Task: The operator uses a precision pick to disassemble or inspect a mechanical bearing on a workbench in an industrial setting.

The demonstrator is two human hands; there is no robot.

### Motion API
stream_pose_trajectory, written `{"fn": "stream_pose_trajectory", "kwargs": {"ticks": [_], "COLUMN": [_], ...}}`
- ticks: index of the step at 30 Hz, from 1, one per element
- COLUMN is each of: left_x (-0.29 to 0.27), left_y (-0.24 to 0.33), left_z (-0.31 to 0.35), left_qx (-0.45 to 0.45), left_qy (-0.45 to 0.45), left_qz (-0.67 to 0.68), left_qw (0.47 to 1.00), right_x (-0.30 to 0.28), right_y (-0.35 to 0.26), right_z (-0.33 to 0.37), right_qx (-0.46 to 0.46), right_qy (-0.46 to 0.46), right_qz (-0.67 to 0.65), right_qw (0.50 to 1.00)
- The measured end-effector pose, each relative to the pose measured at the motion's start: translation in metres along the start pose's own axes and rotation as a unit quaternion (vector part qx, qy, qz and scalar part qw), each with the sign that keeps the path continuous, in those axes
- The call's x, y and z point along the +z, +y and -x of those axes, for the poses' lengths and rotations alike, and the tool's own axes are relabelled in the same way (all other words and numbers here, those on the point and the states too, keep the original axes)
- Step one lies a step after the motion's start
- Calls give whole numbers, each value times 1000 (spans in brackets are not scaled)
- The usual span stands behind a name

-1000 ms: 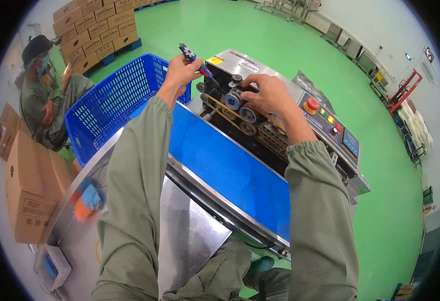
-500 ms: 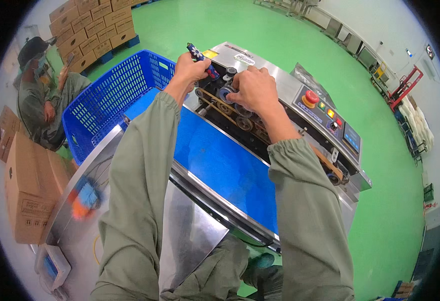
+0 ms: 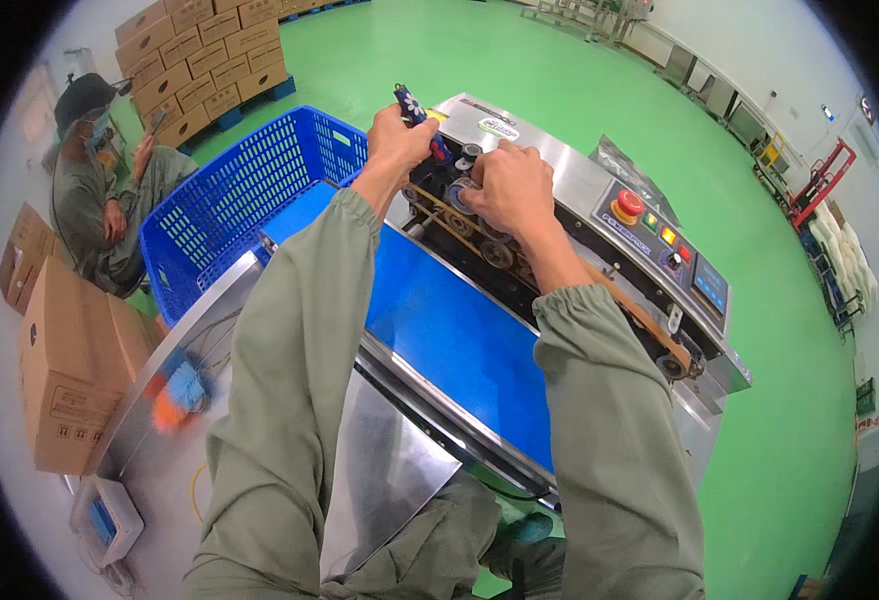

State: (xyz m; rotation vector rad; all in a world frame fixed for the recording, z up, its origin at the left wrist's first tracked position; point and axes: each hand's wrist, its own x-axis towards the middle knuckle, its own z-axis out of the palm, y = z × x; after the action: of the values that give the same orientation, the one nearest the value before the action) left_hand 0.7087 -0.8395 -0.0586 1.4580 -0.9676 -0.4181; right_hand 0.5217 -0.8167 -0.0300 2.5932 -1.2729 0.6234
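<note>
A steel band-sealing machine (image 3: 559, 160) with its front mechanism exposed stands in front of me. My left hand (image 3: 399, 148) is closed around a slim dark blue thing with a flower pattern (image 3: 412, 105); red shows at its lower end, and its kind I cannot make out. That hand is at the machine's left end. Bent over the mechanism, my right hand (image 3: 515, 188) has its thumb and fingers on a round grey wheel (image 3: 461, 193), partly hidden by the hand. Beside it stands a black-topped knob (image 3: 471, 151). Below run pulleys, a brown belt (image 3: 614, 290) and the blue conveyor (image 3: 459, 335).
A blue plastic basket (image 3: 229, 185) adjoins the conveyor's left end. The control panel (image 3: 659, 235) carries a red emergency button (image 3: 626, 206). At left are a carton (image 3: 74, 380), a blue-and-orange bundle (image 3: 181, 393) on the steel table, and a seated person (image 3: 109, 190). Stacked boxes (image 3: 204, 60) stand behind.
The whole view has shifted slightly, so the machine appears a little lower and farther right. Both hands keep their places, with the right fingers still on the wheel.
</note>
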Motion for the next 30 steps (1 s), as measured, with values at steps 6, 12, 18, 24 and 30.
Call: {"fn": "stream_pose_trajectory", "kwargs": {"ticks": [6,12,18,24,30], "left_x": [0,1,-4,0,6], "left_y": [-9,2,-3,-7,-14], "left_z": [-6,3,3,5,-1], "left_qx": [-16,-30,-52,-31,-69], "left_qy": [33,-14,-17,27,20], "left_qz": [-9,60,84,95,97], "left_qw": [999,998,995,995,993], "right_x": [2,7,3,4,1], "right_y": [-1,0,-3,6,13], "right_z": [3,7,8,4,-3], "right_qx": [-11,1,-9,-20,-15], "right_qy": [15,49,39,0,-13], "right_qz": [-57,-64,-87,-106,-142], "right_qw": [998,997,995,994,990]}}
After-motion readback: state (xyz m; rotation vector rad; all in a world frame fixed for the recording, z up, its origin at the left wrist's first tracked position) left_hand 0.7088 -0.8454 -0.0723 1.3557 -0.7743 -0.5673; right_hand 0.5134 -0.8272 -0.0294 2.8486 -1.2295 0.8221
